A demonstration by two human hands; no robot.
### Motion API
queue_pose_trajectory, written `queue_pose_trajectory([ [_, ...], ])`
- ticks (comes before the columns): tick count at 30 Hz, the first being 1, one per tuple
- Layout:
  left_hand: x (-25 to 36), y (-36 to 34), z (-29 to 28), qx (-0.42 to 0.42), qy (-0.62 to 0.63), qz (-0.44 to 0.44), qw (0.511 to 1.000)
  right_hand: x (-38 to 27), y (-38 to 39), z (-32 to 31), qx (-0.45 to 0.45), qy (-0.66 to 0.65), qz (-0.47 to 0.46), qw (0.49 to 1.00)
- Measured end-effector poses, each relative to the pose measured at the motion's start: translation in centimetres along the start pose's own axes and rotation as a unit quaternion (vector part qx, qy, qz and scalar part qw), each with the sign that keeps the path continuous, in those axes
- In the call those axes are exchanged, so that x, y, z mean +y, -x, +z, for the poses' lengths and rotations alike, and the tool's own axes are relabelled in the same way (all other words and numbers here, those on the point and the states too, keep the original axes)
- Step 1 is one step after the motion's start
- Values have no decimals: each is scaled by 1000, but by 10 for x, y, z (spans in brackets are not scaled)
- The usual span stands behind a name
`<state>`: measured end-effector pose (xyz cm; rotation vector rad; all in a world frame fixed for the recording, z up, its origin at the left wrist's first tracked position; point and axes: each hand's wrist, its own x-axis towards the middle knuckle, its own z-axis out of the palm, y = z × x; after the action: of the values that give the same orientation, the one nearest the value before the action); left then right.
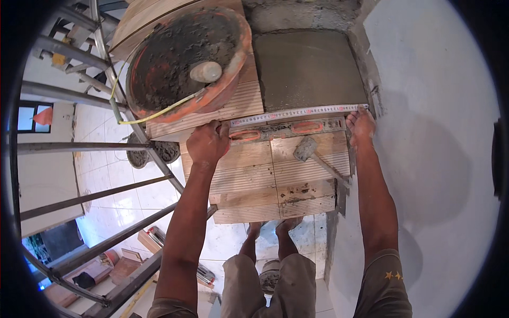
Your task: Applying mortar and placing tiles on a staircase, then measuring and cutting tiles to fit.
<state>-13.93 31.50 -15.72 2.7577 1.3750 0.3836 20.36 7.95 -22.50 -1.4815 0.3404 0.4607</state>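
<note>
A white tape measure is stretched across the stair step, along the front edge of a smooth wet mortar bed. My left hand is closed around its left end; a bit of red shows under the fingers, and the case itself is mostly hidden. By the right wall, my right hand pinches the other end. Just below the tape lies a grey spirit level with orange-rimmed slots. A mallet with a pale head rests on the wood-look tiles, its handle slanting toward the wall.
An orange basin of dark mortar stands on the upper left tiles, with a rounded pale object in it. A metal railing runs down the left. The white wall bounds the right. Mortar-covered containers sit below on the floor.
</note>
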Motion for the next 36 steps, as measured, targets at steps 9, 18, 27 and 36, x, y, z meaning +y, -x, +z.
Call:
queue_pose_trajectory([
  [9, -11, 1, 3, -2, 8, -1, 1000, 2, 5, 4, -4, -10, 13, 1000],
  [18, 8, 1, 8, -35, 25, -7, 999, 22, -32, -21, -108, -117, 17, 987],
  [27, 14, -7, -6, -73, -3, -27, 997, -5, 5, 3, -1, 13, -21, 1000],
  [36, 13, -5, -9, -101, -9, -50, 994, -6, 10, 3, -5, 24, -8, 1000],
])
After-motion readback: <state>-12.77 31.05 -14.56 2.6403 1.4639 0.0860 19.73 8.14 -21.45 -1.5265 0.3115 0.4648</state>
